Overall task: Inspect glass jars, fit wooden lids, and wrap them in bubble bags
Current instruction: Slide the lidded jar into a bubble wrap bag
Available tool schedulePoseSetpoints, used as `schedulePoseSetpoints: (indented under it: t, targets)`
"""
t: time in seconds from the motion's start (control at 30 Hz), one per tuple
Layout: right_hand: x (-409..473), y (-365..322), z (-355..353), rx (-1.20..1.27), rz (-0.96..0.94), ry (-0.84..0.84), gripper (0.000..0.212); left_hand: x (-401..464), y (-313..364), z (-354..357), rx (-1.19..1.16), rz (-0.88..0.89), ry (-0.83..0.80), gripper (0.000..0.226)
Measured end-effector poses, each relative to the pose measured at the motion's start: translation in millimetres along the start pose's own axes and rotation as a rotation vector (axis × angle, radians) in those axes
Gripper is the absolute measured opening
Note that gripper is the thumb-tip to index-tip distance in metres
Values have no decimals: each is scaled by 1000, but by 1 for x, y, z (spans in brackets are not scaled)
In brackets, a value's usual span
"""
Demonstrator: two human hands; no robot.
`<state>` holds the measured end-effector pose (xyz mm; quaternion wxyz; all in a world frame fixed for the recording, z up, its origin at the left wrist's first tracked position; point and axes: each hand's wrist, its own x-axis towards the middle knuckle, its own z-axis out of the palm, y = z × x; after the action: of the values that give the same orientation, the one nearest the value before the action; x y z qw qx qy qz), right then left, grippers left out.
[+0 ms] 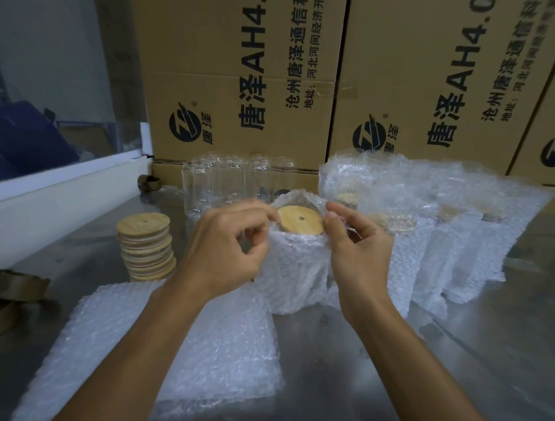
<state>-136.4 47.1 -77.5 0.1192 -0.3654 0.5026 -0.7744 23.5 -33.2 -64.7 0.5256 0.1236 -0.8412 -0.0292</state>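
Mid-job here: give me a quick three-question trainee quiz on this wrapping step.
1. True or false: the lidded jar already stands inside a bubble bag.
2. What do the left hand and right hand pinch? A) the bag's open rim B) a loose lid C) tape
3. Fill in: the stack of spare lids stands to the ___ of the jar being wrapped.

Key: 1 true; 2 A; 3 left
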Motion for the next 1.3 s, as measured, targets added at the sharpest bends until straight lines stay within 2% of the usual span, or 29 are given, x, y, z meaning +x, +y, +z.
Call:
schedulePoseSetpoints:
  t: [0.07,0.13,0.2,0.27,0.37,0.43,0.57,0.7,0.8,0.9,1.03,1.17,1.23,1.3]
  targets:
    - [1,0,-2,5,-23,8,24,5,0,-4,5,-36,-38,25]
    - [2,0,-3,8,-37,4,25,5,0,-7,48,-69,-161,29]
    - [1,0,-2,6,-52,1,25,5,-1,-9,66,-87,-296,25]
    - [0,0,-1,1,-83,2,26,6,-4,-11,103,-121,-339,18]
    - [-1,-2,1,10,-128,4,27,8,-8,-12,202,-157,-294,5]
    - [-1,-3,0,26,-144,17,27,10,-9,-12,217,-192,-211,10]
    - [4,-4,-2,47,-119,42,27,16,-6,-7,85,-290,-68,26]
    - [5,-3,-4,17,-45,24,30,15,-2,2,-128,-426,31,24]
    - [7,-3,-7,8,6,-1,38,15,0,3,-292,-410,-26,20]
    - [9,-2,-9,13,3,14,38,18,2,-1,-278,-359,-126,5]
    - [9,-2,-9,1,23,7,45,27,6,-6,-290,-326,-163,16]
    - [6,-6,-11,-12,-12,-59,53,31,9,-5,-336,-352,-118,13]
    - [2,-6,-11,-88,-57,-111,47,32,9,-3,-339,-373,-90,17]
    - [1,-4,-9,-166,-106,-129,30,31,8,-1,-358,-395,-25,18]
